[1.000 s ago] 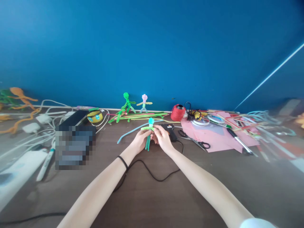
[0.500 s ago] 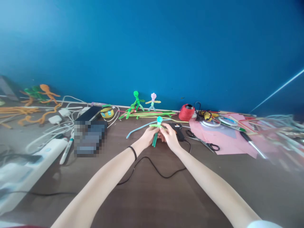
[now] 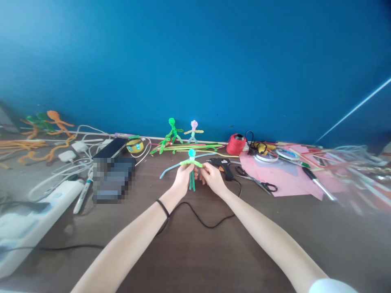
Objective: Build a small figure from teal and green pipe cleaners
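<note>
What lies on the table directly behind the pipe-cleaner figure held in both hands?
Behind the held figure lie loose pipe cleaners, then two finished figures standing by the blue wall. The left hand and right hand cover the figure's middle and the table beneath.

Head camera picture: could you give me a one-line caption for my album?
Both hands, left hand and right hand, hold a small pipe-cleaner figure upright above a cluttered brown table.
</note>
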Available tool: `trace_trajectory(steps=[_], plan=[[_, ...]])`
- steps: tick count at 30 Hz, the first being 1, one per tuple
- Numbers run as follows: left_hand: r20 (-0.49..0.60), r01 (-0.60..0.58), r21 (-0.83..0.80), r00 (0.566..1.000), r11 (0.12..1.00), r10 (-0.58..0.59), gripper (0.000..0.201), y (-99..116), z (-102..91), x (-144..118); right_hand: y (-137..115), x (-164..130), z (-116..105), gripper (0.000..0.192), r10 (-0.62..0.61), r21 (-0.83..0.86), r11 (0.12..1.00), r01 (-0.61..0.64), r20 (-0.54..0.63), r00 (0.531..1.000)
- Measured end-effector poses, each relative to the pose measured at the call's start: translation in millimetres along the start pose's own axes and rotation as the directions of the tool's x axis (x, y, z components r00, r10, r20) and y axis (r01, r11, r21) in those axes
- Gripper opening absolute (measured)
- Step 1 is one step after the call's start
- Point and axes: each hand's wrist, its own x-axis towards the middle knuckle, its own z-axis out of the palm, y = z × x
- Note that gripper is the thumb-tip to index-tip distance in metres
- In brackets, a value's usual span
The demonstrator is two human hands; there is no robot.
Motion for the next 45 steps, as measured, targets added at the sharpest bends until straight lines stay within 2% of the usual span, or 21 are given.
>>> trace_trajectory(steps=[3,7,10,13,15,17,21,27,33,38,45], plan=[[-0.005,-0.019,-0.028,1.000,0.999,0.019,0.016,-14.1,-3.9,-6.5,-2.5,-1.8,-0.9,0.013,-0.048,-0.081,0.996,0.047,-0.011,0.999],[0.048,-0.017,-0.122,0.999,0.992,0.023,0.018,-14.3,-12.7,-7.1,-6.9,0.7,-10.2,0.018,-0.146,-0.304,0.946,0.111,-0.093,0.985],[0.082,-0.004,-0.138,0.997,0.990,0.016,0.017,-12.2,-14.8,-7.8,-8.2,3.7,-25.2,0.021,-0.238,-0.545,0.832,0.105,-0.179,0.955],[0.077,-0.020,-0.128,0.997,0.992,0.030,0.016,-12.0,-13.3,-10.1,-5.0,1.9,-42.3,0.027,-0.281,-0.740,0.671,0.045,-0.198,0.939],[0.074,-0.015,-0.121,0.997,0.993,0.024,0.016,-11.8,-12.1,-11.5,-1.1,-2.9,-51.1,0.031,-0.255,-0.818,0.576,-0.009,-0.190,0.948],[0.063,-0.014,-0.114,0.998,0.993,0.021,0.015,-11.2,-11.4,-12.3,2.9,-9.1,-56.9,0.031,-0.235,-0.865,0.501,0.011,-0.123,0.964],[0.042,-0.039,-0.108,0.998,0.993,0.044,0.016,-10.9,-11.6,-12.0,9.7,-20.5,-65.0,0.030,-0.213,-0.904,0.426,0.019,-0.080,0.974],[0.031,-0.064,-0.089,0.997,0.994,0.067,0.016,-12.0,-11.5,-13.8,17.6,-36.2,-81.5,0.036,-0.236,-0.905,0.425,-0.008,-0.119,0.964],[0.039,0.000,-0.010,0.999,1.000,0.000,0.017,-5.9,-11.9,-15.8,17.7,-49.4,-93.7,0.036,-0.212,-0.909,0.415,-0.048,-0.148,0.966],[0.061,0.038,0.066,0.997,0.997,-0.042,0.017,-1.3,-13.0,-6.7,19.2,-54.1,-103.5,0.037,-0.201,-0.912,0.399,-0.097,-0.190,0.961],[0.087,-0.074,-0.078,0.993,0.994,0.081,0.017,-9.2,-13.2,4.7,14.3,-50.1,-100.7,0.039,-0.173,-0.924,0.338,-0.179,-0.248,0.953]])
